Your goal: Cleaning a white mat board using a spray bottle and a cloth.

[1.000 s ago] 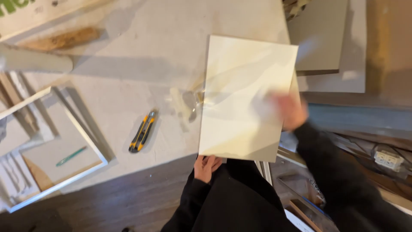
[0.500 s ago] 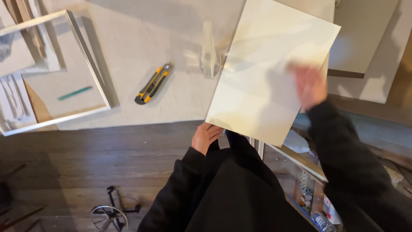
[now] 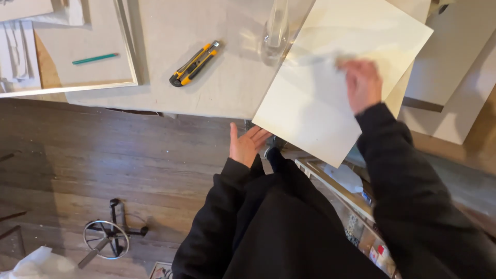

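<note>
**At the near edge of a workbench: two hands on a large pale sheet**

Over the near right part of the workbench (image 3: 206, 98), a large cream board (image 3: 330, 98) lies tilted, its lower corner hanging past the bench edge above the dark wooden floor (image 3: 103, 165). It looks stiff, light and smooth, probably easy to dent at its corners, so it is likely best held by two opposite edges. Behind it to the right, grey panels (image 3: 444, 67) rest at the bench's far right corner.

A right hand (image 3: 361, 85), blurred with motion, lies flat on the board's upper face, fingers spread, gripping nothing. A left hand (image 3: 247, 145) is open, palm up, just under the board's overhanging lower edge, supporting it without closing.

Toward the left edge sits a shallow white frame (image 3: 129, 62) with a green pencil (image 3: 94, 59) inside. Between frame and board lies a yellow and black utility knife (image 3: 195, 63), well apart from both hands. A clear glass vessel (image 3: 276, 31) stands touching the board's upper left edge; it could tip. Open room lies toward the floor side.
</note>
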